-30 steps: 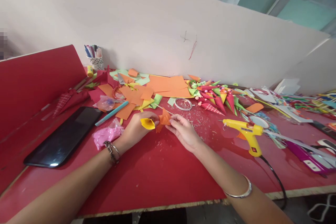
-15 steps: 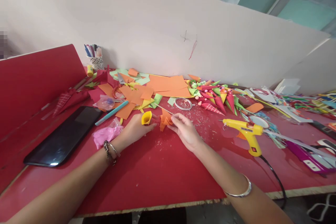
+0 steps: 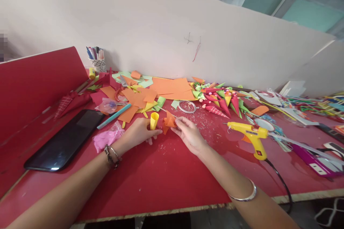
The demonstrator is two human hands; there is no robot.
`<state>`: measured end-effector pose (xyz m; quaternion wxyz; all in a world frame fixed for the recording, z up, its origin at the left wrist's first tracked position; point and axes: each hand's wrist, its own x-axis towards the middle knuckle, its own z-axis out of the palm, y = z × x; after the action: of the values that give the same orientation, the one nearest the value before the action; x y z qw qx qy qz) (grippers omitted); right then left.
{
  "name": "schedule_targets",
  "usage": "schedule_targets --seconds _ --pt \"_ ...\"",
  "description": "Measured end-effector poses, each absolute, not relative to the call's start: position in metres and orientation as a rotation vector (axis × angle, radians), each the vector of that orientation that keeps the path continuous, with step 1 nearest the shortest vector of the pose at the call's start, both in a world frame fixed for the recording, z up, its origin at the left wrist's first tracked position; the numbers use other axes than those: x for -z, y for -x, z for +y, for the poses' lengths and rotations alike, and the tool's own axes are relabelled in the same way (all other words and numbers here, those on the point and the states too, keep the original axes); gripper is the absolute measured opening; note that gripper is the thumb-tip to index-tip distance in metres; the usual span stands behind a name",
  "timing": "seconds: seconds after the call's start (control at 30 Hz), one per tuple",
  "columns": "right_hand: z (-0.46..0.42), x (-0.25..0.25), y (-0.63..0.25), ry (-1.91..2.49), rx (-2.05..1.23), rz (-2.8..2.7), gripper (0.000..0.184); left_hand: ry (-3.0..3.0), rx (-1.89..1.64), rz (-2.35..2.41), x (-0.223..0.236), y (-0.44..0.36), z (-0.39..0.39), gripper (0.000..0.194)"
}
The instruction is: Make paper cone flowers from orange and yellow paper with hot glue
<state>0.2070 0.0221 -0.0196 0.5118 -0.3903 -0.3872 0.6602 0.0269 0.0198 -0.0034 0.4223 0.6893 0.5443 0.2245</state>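
Note:
A small rolled yellow paper cone (image 3: 154,121) stands nearly upright in my left hand (image 3: 141,131), its wide mouth turned up and its lower end hidden by the fingers. My right hand (image 3: 190,134) pinches a folded orange paper piece (image 3: 169,122) with pointed corners between thumb and fingers. The two paper pieces are close together but apart, above the red table (image 3: 161,179). Behind them lie loose orange paper sheets (image 3: 172,87) and a roll of clear tape (image 3: 187,106).
At right lies a yellow glue gun (image 3: 249,134) with a black cord. Finished paper cones (image 3: 217,100) are heaped at the back. On the left are a black phone (image 3: 64,139), a teal stick (image 3: 114,116), a pink bag (image 3: 109,137), scissors (image 3: 123,81) and a pen cup (image 3: 97,62).
My left hand has turned the yellow cone from facing me to a more upright pose and shifted it slightly right. The right hand still holds the orange paper almost in place.

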Motion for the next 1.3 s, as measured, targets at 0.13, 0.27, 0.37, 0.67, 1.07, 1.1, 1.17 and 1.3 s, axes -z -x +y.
schedule_targets --seconds 0.13,0.27,0.37,0.67,1.07,1.1,1.17,1.3 --pt "0.022 0.019 -0.207 0.918 -1.666 -0.899 0.014 -1.821 -0.669 1.385 0.003 -0.029 0.018 0.029" --pt "0.022 0.019 -0.207 0.932 -1.701 -0.863 0.016 -1.817 -0.776 1.378 0.004 -0.03 0.018 0.027" --pt "0.022 0.018 -0.206 0.929 -1.699 -0.854 0.016 -1.772 -0.798 1.341 0.004 -0.031 0.018 0.023" --pt "0.021 0.021 -0.206 0.883 -1.731 -0.913 0.014 -1.795 -0.801 1.33 0.005 -0.031 0.018 0.015" --pt "0.017 0.017 -0.208 1.156 -1.014 -1.553 0.025 -1.802 -0.806 1.363 0.003 -0.031 0.017 0.015" --pt "0.015 0.015 -0.209 1.148 -0.794 -1.661 0.027 -1.81 -0.807 1.359 0.003 -0.03 0.017 0.016" --pt "0.011 0.009 -0.21 1.085 -0.444 -1.866 0.028 -1.831 -0.799 1.342 0.003 -0.03 0.017 0.017" --pt "0.006 0.001 -0.209 1.046 -0.221 -2.224 0.038 -1.839 -0.792 1.304 0.003 -0.03 0.017 0.015"
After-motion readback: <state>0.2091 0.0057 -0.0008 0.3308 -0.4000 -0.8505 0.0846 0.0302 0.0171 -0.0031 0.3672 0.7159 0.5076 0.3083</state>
